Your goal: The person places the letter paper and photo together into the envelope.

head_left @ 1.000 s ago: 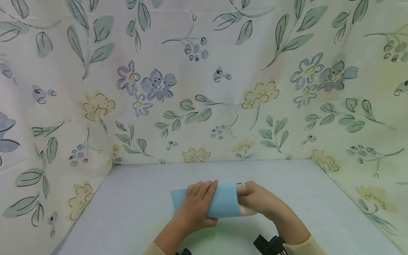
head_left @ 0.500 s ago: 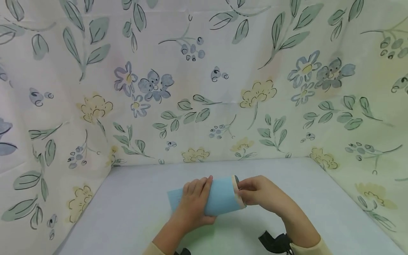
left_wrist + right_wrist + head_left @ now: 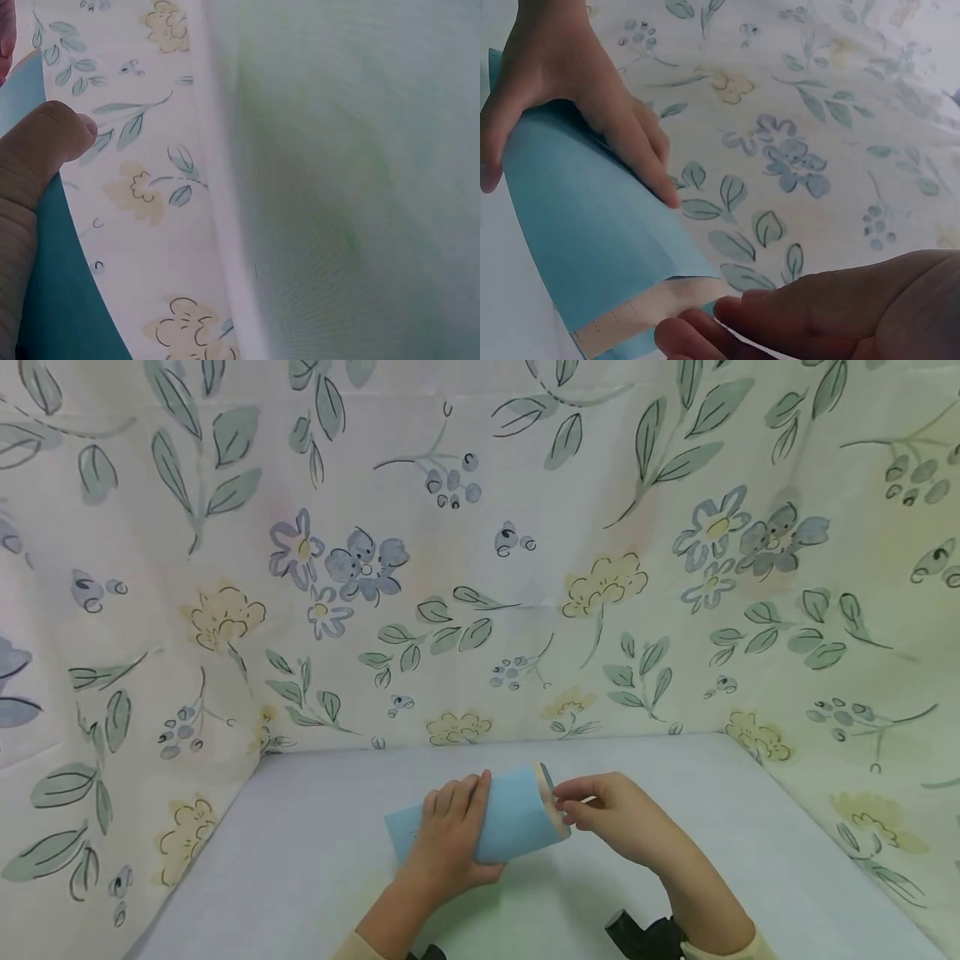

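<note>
A light blue paper bag [image 3: 513, 818] with a cream band [image 3: 551, 802] along its open mouth is held tilted above the table. My left hand [image 3: 450, 831] grips it around the middle, fingers over the top and thumb below. That thumb [image 3: 45, 150] lies along the blue side in the left wrist view. At the mouth, my right hand [image 3: 618, 814] pinches the rim between thumb and fingertips. In the right wrist view, dotted lines run along the cream band [image 3: 622, 322], and the right fingertips [image 3: 679, 337] are at its end. The bag's inside is mostly hidden.
A white table [image 3: 300, 860] lies beneath both hands. Floral cloth [image 3: 480, 568] hangs at the back and along both sides. A black wrist mount [image 3: 645, 937] shows by the right sleeve.
The right hand has drawn back from inside the mouth to its rim, exposing the cream band. The bag has tipped its mouth end upward and shifted slightly left with the left hand.
</note>
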Demonstrator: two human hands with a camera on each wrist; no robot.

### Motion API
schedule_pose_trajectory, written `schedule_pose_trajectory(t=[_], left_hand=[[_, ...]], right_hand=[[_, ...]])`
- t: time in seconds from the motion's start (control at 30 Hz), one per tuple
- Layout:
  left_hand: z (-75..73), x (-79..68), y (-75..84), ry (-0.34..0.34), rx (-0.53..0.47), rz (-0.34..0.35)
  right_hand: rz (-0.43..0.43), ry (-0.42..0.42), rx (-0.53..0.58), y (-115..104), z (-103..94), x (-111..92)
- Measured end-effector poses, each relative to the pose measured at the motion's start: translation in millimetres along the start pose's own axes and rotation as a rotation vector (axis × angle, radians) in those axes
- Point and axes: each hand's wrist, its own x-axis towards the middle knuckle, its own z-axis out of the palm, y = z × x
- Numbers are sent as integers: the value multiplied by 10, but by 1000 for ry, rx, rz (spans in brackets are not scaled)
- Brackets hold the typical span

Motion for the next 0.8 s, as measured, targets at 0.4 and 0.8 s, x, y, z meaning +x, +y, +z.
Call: schedule_pose_trajectory(t=[0.4,0.8], left_hand=[[30,-14,-29,39,-13,-1],[6,1,-2,-23,-36,-13]], right_hand=[[-7,-15,130,70,41,84],[14,-131,238,165,56,165]])
